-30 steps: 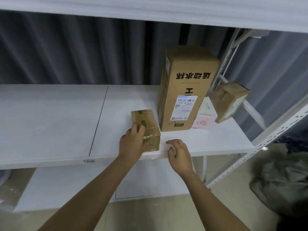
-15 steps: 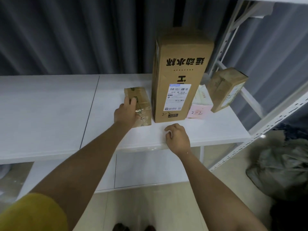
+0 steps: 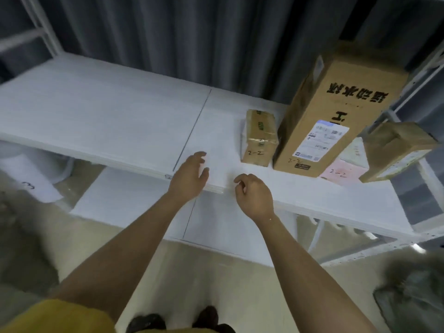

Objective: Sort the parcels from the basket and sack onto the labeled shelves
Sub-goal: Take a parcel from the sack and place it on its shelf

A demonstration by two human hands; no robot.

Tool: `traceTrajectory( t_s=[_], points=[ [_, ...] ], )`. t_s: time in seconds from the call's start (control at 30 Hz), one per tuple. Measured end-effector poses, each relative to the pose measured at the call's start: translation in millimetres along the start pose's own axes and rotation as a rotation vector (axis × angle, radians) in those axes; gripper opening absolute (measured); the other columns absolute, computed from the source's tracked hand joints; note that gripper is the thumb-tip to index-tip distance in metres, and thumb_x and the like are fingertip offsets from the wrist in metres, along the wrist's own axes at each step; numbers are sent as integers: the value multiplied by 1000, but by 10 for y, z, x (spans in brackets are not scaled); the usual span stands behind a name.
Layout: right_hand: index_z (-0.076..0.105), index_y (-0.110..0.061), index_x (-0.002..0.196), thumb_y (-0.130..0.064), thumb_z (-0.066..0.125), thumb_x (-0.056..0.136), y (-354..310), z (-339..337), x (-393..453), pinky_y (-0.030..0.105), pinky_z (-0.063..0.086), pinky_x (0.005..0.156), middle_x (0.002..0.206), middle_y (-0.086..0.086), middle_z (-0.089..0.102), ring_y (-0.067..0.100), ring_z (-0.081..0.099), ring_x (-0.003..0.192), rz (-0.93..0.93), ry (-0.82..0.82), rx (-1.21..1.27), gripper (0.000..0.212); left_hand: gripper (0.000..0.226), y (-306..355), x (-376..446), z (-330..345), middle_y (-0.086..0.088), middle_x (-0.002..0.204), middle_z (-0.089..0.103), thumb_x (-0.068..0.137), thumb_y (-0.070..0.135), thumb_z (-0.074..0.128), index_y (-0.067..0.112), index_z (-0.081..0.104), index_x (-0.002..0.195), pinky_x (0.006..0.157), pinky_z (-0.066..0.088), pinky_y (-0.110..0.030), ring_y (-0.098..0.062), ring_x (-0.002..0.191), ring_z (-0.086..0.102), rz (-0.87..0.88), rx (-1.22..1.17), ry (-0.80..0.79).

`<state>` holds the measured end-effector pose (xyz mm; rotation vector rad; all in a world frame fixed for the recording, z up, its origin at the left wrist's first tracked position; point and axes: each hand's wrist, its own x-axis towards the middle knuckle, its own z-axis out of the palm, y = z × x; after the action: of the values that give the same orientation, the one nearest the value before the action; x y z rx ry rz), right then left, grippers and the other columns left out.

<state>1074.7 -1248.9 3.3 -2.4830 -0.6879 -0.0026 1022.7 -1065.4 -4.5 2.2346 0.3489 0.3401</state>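
Left hand [image 3: 189, 175] withdrawn off small parcel [image 3: 259, 138], grip empty, apart

Dark grey pleated curtain [image 3: 168, 32] behind, beige tiled floor [image 3: 216, 272], dim light

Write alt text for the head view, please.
Both hands, left hand and right hand, hover empty over the white shelf. Behind them a small box marked 2-2 stands beside a tall box.
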Motion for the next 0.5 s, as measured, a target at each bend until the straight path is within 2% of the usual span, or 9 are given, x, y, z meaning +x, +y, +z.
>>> traceTrajectory(
  t_s=[0.1, 0.23, 0.37, 0.43, 0.5],
  points=[
    [69, -8, 107, -11, 49, 94, -633, 485, -114, 32, 48, 70, 99, 9, 69, 26, 63, 87, -130, -153, 25, 24, 31, -607, -660, -522, -5, 97, 68, 96, 16, 51, 19, 51, 127, 79, 54, -35, -20, 87, 66, -189, -47, 8],
    [68, -10, 112, -13, 46, 97, -1610, 1279, -425, 28, 46, 74, 105, 5, 70, 22, 63, 92, -285, -444, 56, 27, 23, -1368, -1615, -1276, 2, 91, 68, 98, 18, 45, 22, 55, 118, 74, 52, -32, -18, 86, 65, -491, -33, 150],
    [66, -13, 116, -18, 48, 97, -2672, 2141, -877, 27, 43, 72, 108, 7, 70, 21, 61, 90, -404, -750, 26, 27, 20, -2105, -2659, -2074, 6, 83, 67, 98, 18, 44, 22, 55, 114, 75, 54, -37, -20, 84, 66, -726, -3, 287],
    [65, -14, 119, -19, 50, 96, -3226, 2567, -1162, 26, 44, 77, 112, 7, 69, 25, 63, 97, -453, -917, 2, 28, 20, -2422, -3178, -2495, 9, 78, 64, 97, 19, 44, 21, 57, 112, 72, 51, -31, -18, 83, 64, -829, 22, 342],
    [66, -15, 118, -19, 52, 95, -3733, 2962, -1461, 24, 43, 77, 113, 7, 69, 26, 63, 102, -495, -1035, -5, 27, 23, -2703, -3660, -2915, 6, 83, 65, 97, 20, 45, 18, 59, 115, 71, 46, -28, -19, 85, 61, -935, 51, 374]
  ],
)
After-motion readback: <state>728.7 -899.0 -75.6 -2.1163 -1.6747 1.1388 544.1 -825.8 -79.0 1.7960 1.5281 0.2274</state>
